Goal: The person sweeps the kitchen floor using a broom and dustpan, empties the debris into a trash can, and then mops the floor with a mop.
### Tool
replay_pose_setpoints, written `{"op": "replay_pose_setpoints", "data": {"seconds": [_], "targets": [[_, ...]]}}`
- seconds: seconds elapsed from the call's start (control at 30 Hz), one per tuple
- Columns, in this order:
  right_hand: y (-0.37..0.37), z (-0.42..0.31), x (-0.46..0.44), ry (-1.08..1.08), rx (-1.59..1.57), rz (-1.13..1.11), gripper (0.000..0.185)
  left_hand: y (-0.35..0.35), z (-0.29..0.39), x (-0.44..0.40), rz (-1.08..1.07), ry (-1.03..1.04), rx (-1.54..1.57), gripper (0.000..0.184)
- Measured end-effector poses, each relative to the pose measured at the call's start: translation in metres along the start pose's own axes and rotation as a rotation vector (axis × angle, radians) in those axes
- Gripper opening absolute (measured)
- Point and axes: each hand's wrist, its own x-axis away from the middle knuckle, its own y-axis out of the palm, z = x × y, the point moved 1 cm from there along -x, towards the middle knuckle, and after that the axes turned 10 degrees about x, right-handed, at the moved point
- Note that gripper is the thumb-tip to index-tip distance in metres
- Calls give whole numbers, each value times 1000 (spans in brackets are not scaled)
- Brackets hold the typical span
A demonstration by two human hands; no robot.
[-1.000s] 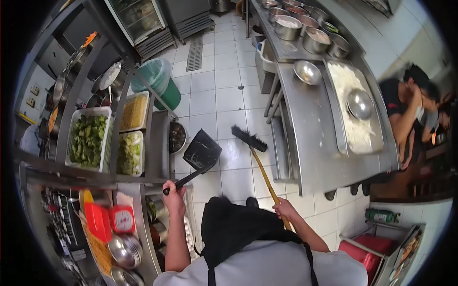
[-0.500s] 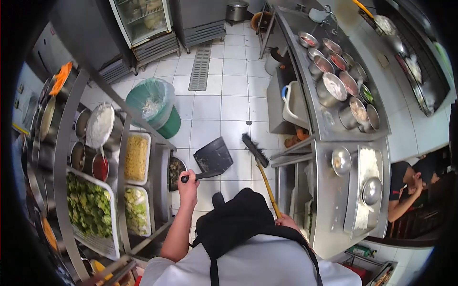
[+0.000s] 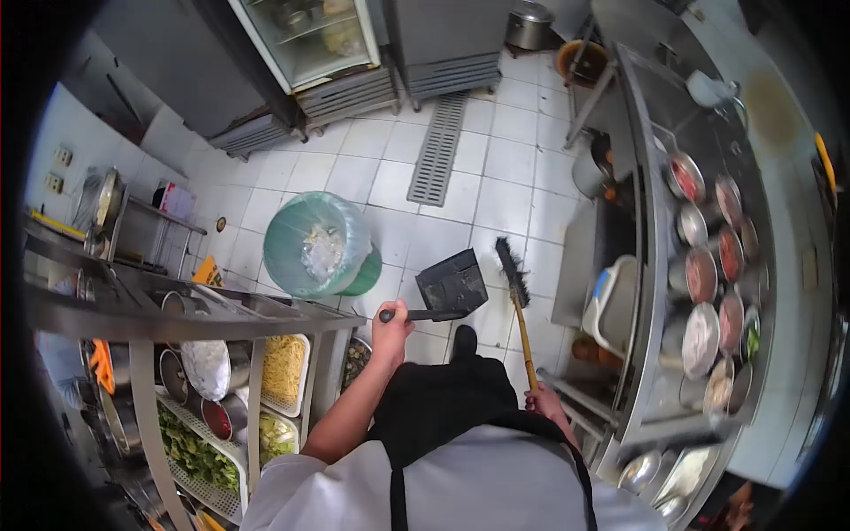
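My left hand (image 3: 391,329) is closed around the handle of a black dustpan (image 3: 452,283). The pan hangs over the white tiled floor in front of me, with a little pale residue on its surface. In my right hand (image 3: 545,401), closed near my right side, is the yellow stick of a broom (image 3: 515,276) with dark bristles. Its head points forward, to the right of the dustpan and apart from it. A green bin (image 3: 365,276) with a clear liner and some pale waste inside stands ahead to the left of the dustpan.
On the left is a metal rack (image 3: 195,329) with noodles, greens and pots. A steel counter (image 3: 651,389) bearing several metal containers of food runs along the right. A drain grate (image 3: 439,150) crosses the floor ahead, and fridges (image 3: 305,44) stand at the back.
My view has turned left and moved forward, so the bin looks nearer and the counter has shifted right. Both hands keep hold of the dustpan and broom. A dark shoe now shows below the dustpan.
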Motion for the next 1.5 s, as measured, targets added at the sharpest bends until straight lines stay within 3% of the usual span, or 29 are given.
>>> {"op": "replay_pose_setpoints", "data": {"seconds": [0.17,0.4,0.5,0.7,0.9,0.97,1.03,1.1,1.17,1.23,1.3,1.37,1.5], "targets": [[-4,-159,-36,21,95,-10,17,42,55,-67,83,-17,173,23],[20,-313,-122,-23,290,82,18,87,99,-222,216,-40,462,26],[2,-347,-192,94,95,-29,17,105,134,-285,247,-28,535,28],[59,-482,-222,-350,819,75,19,111,218,-382,334,22,513,29],[108,-628,-336,-311,1258,-46,27,89,252,-457,493,99,387,24],[181,-694,-341,-358,1511,-75,27,74,251,-482,559,226,379,21],[244,-754,-342,-177,1393,-173,31,59,246,-512,645,335,265,21],[283,-792,-377,-163,1380,-302,33,48,263,-532,746,419,68,23],[335,-819,-408,-211,1450,-316,34,38,299,-537,749,302,-145,25],[395,-841,-434,-344,1522,-410,33,20,323,-549,832,399,-207,24],[471,-857,-447,-386,1585,-481,29,-14,333,-569,1066,489,-135,20],[534,-861,-490,-493,1680,-582,31,-52,334,-595,1117,659,-44,17],[676,-873,-479,-435,1652,-517,20,-86,393,-617,1038,449,-235,10]]}}
